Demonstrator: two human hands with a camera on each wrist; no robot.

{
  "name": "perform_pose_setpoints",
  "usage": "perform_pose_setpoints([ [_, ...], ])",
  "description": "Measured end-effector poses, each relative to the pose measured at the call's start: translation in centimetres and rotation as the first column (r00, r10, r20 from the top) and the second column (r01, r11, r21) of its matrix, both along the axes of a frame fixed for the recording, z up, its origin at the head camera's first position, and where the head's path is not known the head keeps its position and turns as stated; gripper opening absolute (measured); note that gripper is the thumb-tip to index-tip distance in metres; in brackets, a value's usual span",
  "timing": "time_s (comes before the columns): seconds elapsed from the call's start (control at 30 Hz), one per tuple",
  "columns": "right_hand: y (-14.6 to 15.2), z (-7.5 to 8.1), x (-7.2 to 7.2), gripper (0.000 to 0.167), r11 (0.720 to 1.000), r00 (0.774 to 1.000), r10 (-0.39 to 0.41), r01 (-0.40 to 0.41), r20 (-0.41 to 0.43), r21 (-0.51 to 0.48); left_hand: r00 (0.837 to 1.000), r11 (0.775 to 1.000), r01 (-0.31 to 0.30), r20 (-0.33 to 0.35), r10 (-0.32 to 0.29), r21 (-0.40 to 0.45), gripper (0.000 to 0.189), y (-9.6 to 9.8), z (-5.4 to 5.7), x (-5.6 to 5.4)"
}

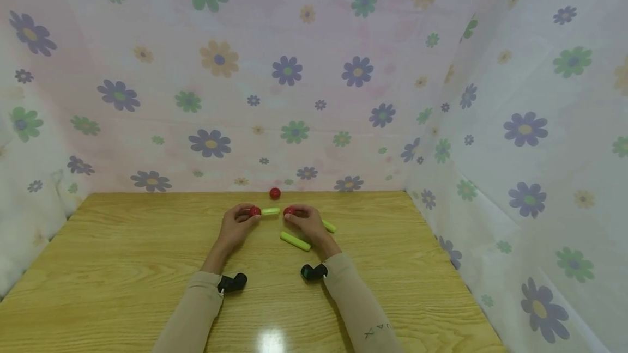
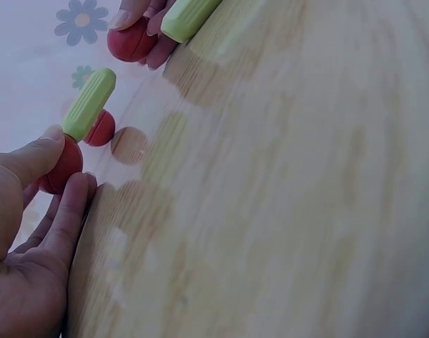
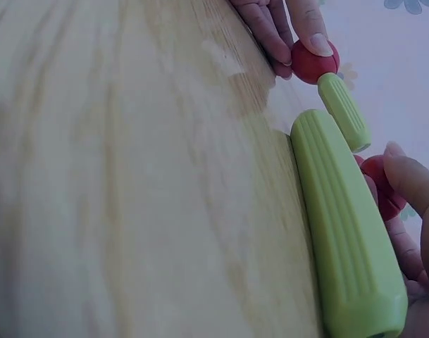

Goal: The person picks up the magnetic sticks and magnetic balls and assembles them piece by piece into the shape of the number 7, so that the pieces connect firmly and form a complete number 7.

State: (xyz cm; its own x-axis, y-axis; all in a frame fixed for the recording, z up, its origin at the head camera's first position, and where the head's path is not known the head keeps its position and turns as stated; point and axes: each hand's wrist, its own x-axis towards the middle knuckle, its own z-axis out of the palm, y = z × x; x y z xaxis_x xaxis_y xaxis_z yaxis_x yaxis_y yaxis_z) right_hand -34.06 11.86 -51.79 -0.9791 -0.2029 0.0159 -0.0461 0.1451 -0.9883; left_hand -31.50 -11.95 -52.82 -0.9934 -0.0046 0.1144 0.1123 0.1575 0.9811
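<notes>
Between thumb and fingers, my left hand (image 1: 235, 229) pinches a red ball (image 2: 62, 170). A ribbed light-green stick (image 2: 89, 105) is joined to that ball and points toward the other hand. Opposite it, my right hand (image 1: 310, 225) grips a second red ball (image 1: 289, 212), a small gap away from the stick's free end. One loose green stick (image 1: 295, 241) lies on the table in front of the right hand. Another green stick (image 1: 329, 226) is partly hidden behind that hand. Farther back sits a third red ball (image 1: 275, 194).
Both hands are over the far part of a wood-grain table (image 1: 122, 255). A flower-patterned sheet (image 1: 255, 124) rises along the table's back edge, and similar sheets stand at both sides. Black devices (image 1: 313, 272) are strapped at the wrists.
</notes>
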Motion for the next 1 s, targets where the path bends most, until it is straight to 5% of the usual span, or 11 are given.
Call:
perform_pose_setpoints([
  [0.23,-0.33,-0.16,0.02,0.030,0.994,0.998,0.025,-0.019,0.052,-0.103,1.000,1.000,0.000,0.002,0.000,0.010,0.043,-0.05,0.10,0.38],
  [1.0,-0.86,-0.08,-0.03,0.035,0.998,0.998,-0.010,0.015,0.068,-0.066,1.000,1.000,0.007,-0.028,-0.007,0.009,0.043,0.19,-0.38,-0.07],
])
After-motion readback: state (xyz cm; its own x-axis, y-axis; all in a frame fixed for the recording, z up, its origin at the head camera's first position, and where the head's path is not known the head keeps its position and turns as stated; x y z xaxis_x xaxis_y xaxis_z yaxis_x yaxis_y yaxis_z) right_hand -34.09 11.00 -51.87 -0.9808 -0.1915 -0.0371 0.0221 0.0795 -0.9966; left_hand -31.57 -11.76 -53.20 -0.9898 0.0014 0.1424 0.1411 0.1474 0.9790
